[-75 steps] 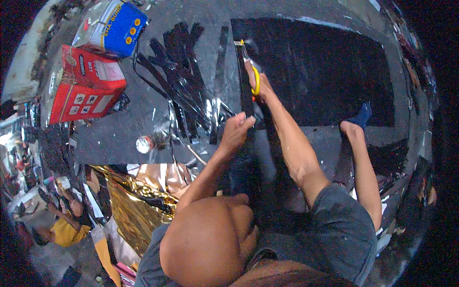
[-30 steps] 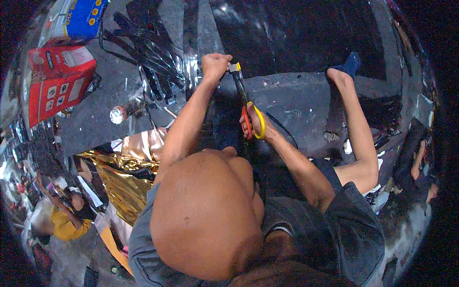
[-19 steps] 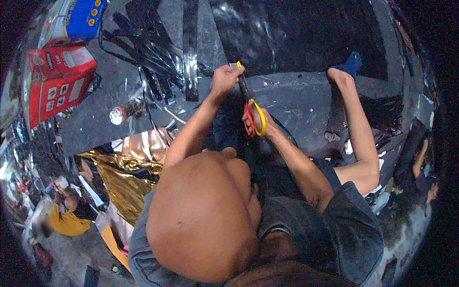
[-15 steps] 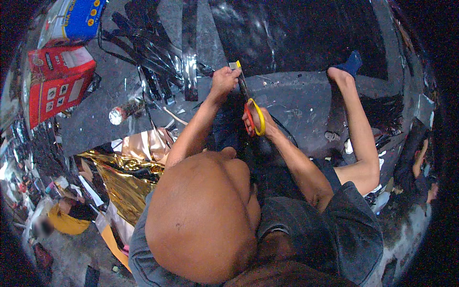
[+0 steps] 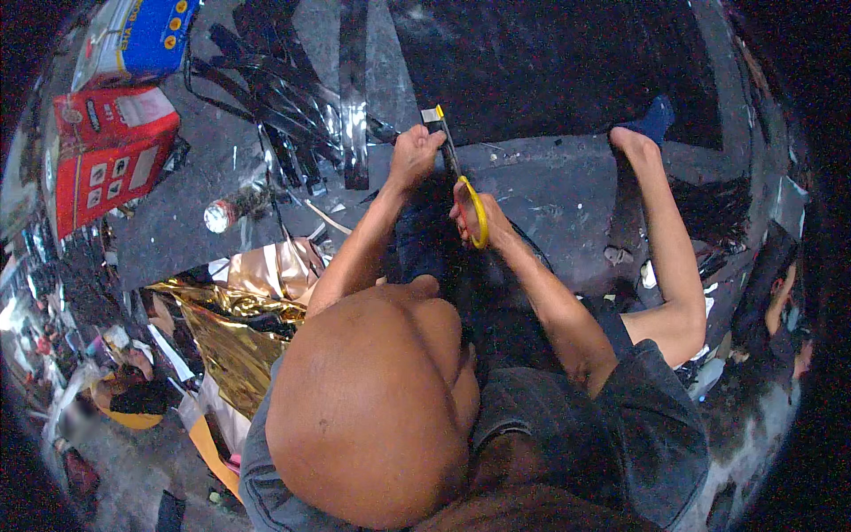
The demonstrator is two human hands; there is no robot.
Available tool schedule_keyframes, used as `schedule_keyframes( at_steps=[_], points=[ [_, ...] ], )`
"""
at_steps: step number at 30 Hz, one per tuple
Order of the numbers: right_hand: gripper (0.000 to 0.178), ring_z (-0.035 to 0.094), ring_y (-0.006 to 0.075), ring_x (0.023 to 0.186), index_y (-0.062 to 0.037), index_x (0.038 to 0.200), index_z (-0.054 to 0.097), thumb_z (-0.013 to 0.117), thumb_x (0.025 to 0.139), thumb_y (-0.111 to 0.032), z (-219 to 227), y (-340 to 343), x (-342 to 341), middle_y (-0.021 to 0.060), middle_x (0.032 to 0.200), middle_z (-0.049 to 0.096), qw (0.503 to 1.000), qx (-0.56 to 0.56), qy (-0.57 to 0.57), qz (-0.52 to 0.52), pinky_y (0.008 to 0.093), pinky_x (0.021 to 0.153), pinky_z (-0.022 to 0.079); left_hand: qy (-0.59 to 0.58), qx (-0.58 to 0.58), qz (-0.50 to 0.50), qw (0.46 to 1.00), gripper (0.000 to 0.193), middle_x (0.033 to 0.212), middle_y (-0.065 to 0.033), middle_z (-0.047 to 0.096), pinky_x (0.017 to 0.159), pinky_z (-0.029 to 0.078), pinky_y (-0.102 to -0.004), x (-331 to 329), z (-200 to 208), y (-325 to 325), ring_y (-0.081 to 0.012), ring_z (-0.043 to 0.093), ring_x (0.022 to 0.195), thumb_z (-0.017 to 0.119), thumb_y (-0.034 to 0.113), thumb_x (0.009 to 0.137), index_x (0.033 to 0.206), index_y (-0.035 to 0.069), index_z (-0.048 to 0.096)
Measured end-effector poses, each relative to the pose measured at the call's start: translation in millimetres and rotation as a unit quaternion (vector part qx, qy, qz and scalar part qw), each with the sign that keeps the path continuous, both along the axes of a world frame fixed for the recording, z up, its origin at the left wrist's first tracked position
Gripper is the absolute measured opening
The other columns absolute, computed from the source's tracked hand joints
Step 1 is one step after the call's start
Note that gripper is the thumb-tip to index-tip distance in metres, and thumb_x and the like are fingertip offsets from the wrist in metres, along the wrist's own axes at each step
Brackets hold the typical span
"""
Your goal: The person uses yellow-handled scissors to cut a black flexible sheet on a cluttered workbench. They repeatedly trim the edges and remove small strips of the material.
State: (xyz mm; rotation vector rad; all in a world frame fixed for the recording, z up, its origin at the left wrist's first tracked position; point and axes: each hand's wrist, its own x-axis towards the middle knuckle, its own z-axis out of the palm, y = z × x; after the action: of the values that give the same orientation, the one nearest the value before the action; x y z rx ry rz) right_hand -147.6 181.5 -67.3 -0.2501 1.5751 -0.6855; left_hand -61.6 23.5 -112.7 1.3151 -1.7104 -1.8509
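Observation:
My right hand (image 5: 487,220) is wrapped round the handles of a pair of scissors (image 5: 479,222) with yellow and red finger loops. A long dark shape runs from the handles up past my left hand (image 5: 416,160); I cannot tell where blade ends and dark material begins. At its far end sits a small silver and yellow piece (image 5: 432,114). My left hand is closed just left of that dark shape, its fingertips against it; what they pinch is not plain. Beyond both hands, a large black sheet (image 5: 550,71) lies spread on the floor.
Glossy black strips (image 5: 275,97) lie tangled at the upper left, beside a red box (image 5: 106,164) and a blue box (image 5: 155,40). A clear-ended roll (image 5: 232,211) and gold foil (image 5: 235,346) lie left of my arm. A bare leg with a blue sock (image 5: 654,120) stretches at right.
The scissors' loops have come together, so the red one is mostly hidden. The silver and yellow piece stands slightly higher, farther from my left fingertips.

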Motion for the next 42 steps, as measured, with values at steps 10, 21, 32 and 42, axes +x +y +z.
schedule_keyframes(
  at_steps=[10,21,32,42],
  points=[
    [0.077,0.047,0.0170,0.036,-0.0039,0.058,0.047,0.040,0.070,-0.080,25,-14,5,0.0033,0.045,0.042,0.998,-0.012,0.062,0.004,0.0315,0.035,0.038,0.005,0.109,0.076,0.991,0.023,0.055,0.0052,0.046,0.046,0.032,-0.0241,-16,10,-3,-0.0052,0.039,0.048,0.060,0.022,0.083,0.065,0.009,0.055],
    [0.072,0.046,0.0159,0.038,-0.0036,0.060,0.051,0.036,0.081,-0.070,3,-95,-29,0.0049,0.047,0.044,0.996,-0.038,0.076,-0.020,0.0307,0.037,0.036,0.065,0.122,0.043,0.989,0.023,0.058,0.0045,0.049,0.047,0.035,-0.0240,-17,60,-14,-0.0054,0.044,0.052,0.060,0.019,0.083,0.065,0.007,0.052],
    [0.094,0.056,0.0358,0.102,0.0040,0.106,0.059,0.028,0.076,-0.079,23,-234,-79,0.0287,0.100,0.059,0.963,-0.131,0.228,0.051,0.0416,0.084,0.040,0.027,0.012,-0.005,1.000,0.024,0.062,0.0078,0.045,0.051,0.029,-0.0213,5,92,-22,-0.0036,0.038,0.058,0.059,0.021,0.085,0.067,0.007,0.052],
    [0.084,0.060,0.0237,0.051,0.0004,0.060,0.061,0.042,0.068,-0.081,-14,-384,-121,0.0156,0.062,0.061,0.944,-0.212,0.251,-0.019,0.0384,0.052,0.050,-0.035,0.030,0.026,0.999,0.026,0.062,0.0006,0.046,0.056,0.038,-0.0258,44,121,10,-0.0075,0.043,0.061,0.063,0.023,0.083,0.073,0.002,0.052]
  ],
)
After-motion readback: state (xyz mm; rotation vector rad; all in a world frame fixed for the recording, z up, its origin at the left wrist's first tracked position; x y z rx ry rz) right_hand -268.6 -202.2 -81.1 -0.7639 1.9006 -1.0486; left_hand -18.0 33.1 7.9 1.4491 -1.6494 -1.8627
